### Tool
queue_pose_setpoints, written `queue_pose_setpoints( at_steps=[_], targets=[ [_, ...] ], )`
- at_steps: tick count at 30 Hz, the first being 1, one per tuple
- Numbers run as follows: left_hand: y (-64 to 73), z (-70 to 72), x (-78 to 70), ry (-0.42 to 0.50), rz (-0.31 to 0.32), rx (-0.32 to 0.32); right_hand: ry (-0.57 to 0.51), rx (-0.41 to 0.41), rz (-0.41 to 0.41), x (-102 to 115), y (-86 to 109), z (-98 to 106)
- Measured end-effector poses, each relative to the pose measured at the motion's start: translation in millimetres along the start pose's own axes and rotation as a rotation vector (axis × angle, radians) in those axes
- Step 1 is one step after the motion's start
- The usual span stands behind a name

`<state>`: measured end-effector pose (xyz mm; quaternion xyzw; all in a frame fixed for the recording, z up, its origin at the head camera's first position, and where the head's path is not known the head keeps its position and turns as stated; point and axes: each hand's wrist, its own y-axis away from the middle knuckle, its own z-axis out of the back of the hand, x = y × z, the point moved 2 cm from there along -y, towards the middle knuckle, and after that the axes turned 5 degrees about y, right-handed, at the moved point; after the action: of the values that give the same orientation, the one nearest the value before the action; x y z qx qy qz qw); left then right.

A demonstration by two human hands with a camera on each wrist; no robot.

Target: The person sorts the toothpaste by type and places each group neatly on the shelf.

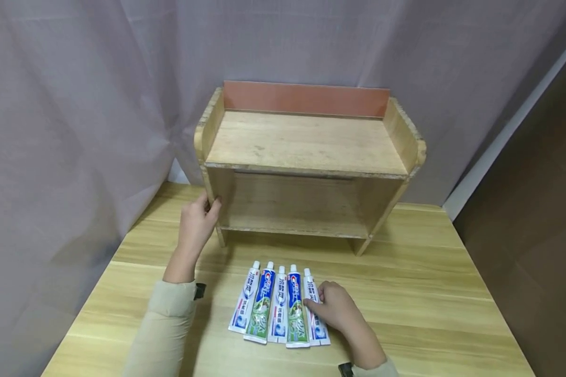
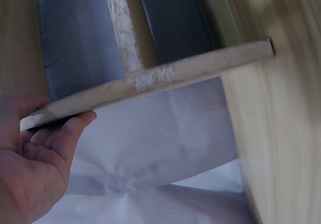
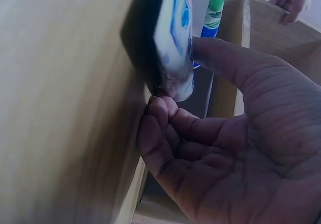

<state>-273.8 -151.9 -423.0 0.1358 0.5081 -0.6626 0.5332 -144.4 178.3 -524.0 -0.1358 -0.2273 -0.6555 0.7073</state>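
Observation:
My left hand [image 1: 197, 222] grips the front edge of the left side panel [image 1: 209, 180] of a small wooden shelf [image 1: 306, 141]. The left wrist view has the thumb on one face of that panel and the fingers curled against the other. Several toothpaste tubes lie side by side on the table, caps toward the shelf. At the right end of the row my right hand [image 1: 336, 309] pinches the edge of a white toothpaste tube [image 1: 319, 331]. Its thumb [image 3: 220, 56] lies over the tube, with the fingertips low beside the tabletop. A blue-and-green toothpaste tube [image 1: 297, 314] lies just left of it.
The shelf has two boards and a reddish back strip [image 1: 306, 99]; it stands toward the back of the wooden table [image 1: 429, 293]. Grey cloth [image 1: 283, 42] hangs behind and at the left. A dark brown surface [image 1: 528, 209] rises along the right edge.

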Motion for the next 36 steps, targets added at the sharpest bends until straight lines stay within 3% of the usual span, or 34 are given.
queue_pose_setpoints(
  at_steps=[6,15,19,27,36],
  targets=[
    [9.1,-5.7,5.8,0.029,0.000,-0.083,-0.036,0.015,-0.044,1.6,1.5,-1.9],
    [22.3,-12.5,14.5,0.139,-0.046,-0.119,-0.109,0.031,-0.097,-4.7,9.4,-2.4],
    [20.8,-9.1,14.2,0.118,-0.068,-0.107,-0.122,0.009,-0.088,-5.7,7.4,-0.8],
    [16.3,-4.2,15.5,0.126,-0.101,-0.092,-0.256,-0.002,-0.119,-8.2,-0.7,4.2],
    [16.0,-5.9,13.1,0.163,-0.073,-0.094,-0.363,-0.034,-0.132,-10.7,0.1,8.1]
  ],
)
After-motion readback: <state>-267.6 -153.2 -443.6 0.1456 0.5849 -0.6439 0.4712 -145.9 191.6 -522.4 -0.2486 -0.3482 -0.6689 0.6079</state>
